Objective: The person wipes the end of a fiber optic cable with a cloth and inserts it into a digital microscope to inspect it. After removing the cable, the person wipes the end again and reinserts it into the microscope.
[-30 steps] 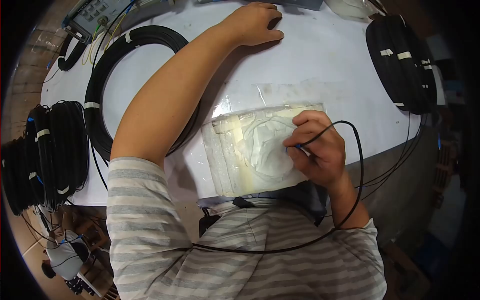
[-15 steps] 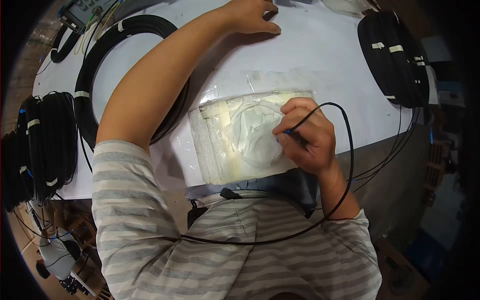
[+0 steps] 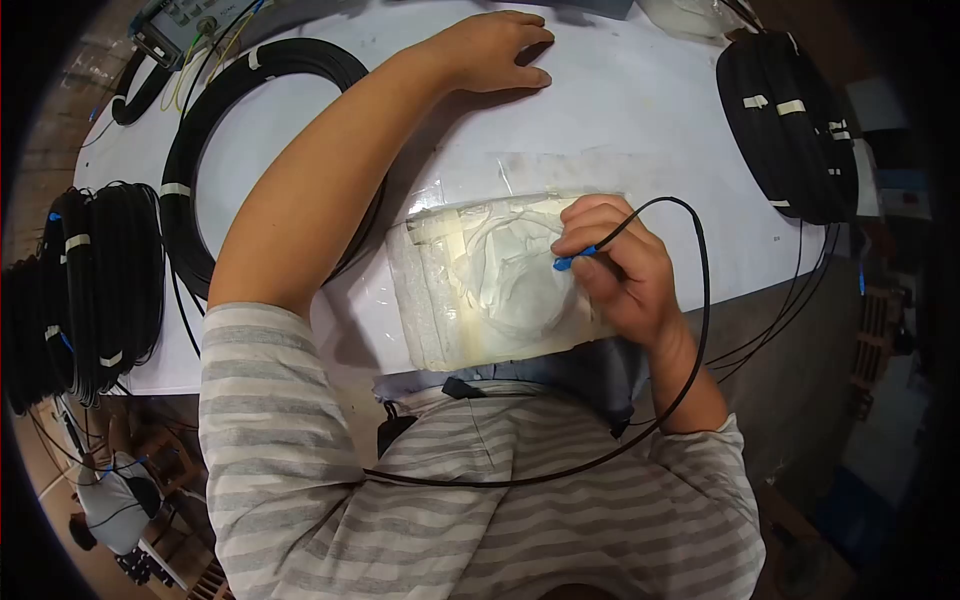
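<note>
My right hand (image 3: 625,275) pinches a black cable with a blue fibre connector (image 3: 573,262) between thumb and fingers. The connector points left, close over a taped pad of white cloth or tissue (image 3: 525,285). From the hand the black cable (image 3: 703,300) loops down and crosses in front of my striped shirt. Farther up the white table, my left hand (image 3: 495,52) lies palm down with thumb and fingers apart, holding nothing. Clear film and yellowish tape (image 3: 450,290) cover the left side of the pad.
Under my left forearm sits a large black cable coil (image 3: 185,190). More coils stand at the left edge (image 3: 110,290) and the right edge (image 3: 785,130). A grey instrument (image 3: 190,30) with thin cords is at the back left. Loose cables hang off the table's right side.
The connector has turned in my right fingers and shows more of its blue body over the pad. My left hand sits slightly lower in view; the whole view has shifted a little.
</note>
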`<state>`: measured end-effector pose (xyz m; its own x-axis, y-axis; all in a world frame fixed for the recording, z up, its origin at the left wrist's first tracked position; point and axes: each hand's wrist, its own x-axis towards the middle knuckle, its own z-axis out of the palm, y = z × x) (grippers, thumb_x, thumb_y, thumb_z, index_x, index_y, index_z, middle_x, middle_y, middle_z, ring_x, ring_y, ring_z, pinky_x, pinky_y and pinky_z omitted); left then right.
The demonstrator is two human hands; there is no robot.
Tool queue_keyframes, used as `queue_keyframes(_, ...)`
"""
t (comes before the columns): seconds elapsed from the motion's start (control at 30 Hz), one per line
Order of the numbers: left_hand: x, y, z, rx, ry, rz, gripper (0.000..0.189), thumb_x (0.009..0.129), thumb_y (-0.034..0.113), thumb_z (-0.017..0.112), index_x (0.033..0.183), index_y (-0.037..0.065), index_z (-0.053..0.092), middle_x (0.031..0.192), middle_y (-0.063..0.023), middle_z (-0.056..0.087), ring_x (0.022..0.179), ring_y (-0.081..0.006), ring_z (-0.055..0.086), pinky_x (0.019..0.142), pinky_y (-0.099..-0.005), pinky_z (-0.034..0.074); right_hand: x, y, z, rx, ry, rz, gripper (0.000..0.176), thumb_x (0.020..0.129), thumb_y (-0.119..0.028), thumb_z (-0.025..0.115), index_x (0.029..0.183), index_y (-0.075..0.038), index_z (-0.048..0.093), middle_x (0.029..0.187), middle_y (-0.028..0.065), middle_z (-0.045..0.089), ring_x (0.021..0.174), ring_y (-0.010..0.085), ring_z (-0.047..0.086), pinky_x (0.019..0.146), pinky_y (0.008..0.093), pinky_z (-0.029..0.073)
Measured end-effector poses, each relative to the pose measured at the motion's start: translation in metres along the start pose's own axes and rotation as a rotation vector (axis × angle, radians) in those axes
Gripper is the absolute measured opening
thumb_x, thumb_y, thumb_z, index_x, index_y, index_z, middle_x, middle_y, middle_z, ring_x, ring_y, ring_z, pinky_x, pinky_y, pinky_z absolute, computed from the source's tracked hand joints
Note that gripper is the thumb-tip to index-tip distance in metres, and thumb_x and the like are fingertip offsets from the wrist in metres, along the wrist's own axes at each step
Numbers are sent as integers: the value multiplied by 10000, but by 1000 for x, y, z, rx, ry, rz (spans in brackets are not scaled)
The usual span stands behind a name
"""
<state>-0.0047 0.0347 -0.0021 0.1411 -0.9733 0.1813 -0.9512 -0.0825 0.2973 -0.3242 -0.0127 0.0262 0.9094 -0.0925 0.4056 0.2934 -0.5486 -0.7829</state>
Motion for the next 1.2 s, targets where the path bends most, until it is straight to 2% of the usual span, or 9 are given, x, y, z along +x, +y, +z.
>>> queue_keyframes(0.13,-2,-7,0,-34,2,-5,701,940,499,743,1491,81,625,1629,-182,520,1449,-385,547,1203,-444,454,10,-1,-14,56,-141,-19,163,961,-179,769,1029,-31,782,974,101,747,1035,308,707,955,424,547)
queue_keyframes(0.23,0,-8,2,-26,10,0,696,941,498,746,1488,83,629,1624,-180,526,1446,-383,550,1202,-442,454,15,-3,-17,-13,-163,-58,211,911,-218,832,1001,-34,784,949,96,741,974,300,717,894,412,564)
queue_keyframes(0.43,0,-8,0,-40,10,12,695,945,494,746,1478,64,631,1621,-185,527,1442,-384,553,1204,-445,450,7,-10,-2,-198,-1,-114,230,808,-181,909,929,-36,779,907,97,731,927,315,722,816,403,580)
queue_keyframes(0.6,-1,-6,-1,-34,26,31,687,946,484,745,1474,59,630,1613,-204,529,1447,-394,543,1202,-451,448,1,-13,5,-319,38,-89,194,804,-126,905,905,-38,764,917,109,720,961,327,734,847,420,591)
queue_keyframes(0.7,1,-6,2,-32,27,33,688,949,483,740,1474,53,626,1612,-212,528,1448,-400,540,1206,-454,443,0,-14,7,-266,108,-37,183,802,-98,899,902,-30,762,925,110,728,960,329,736,846,420,592)
queue_keyframes(0.8,-3,-7,1,-25,31,28,691,950,484,737,1474,47,624,1614,-206,528,1450,-398,539,1207,-453,442,1,-17,6,-284,37,-61,173,800,-76,894,897,-25,761,935,111,741,966,329,742,840,415,596)
queue_keyframes(1.2,-3,-6,0,-31,-2,14,691,950,487,744,1482,62,628,1619,-185,531,1447,-375,550,1199,-435,453,-4,-20,12,-345,120,-27,132,823,-97,889,851,-37,775,874,75,774,1027,313,754,860,401,589)
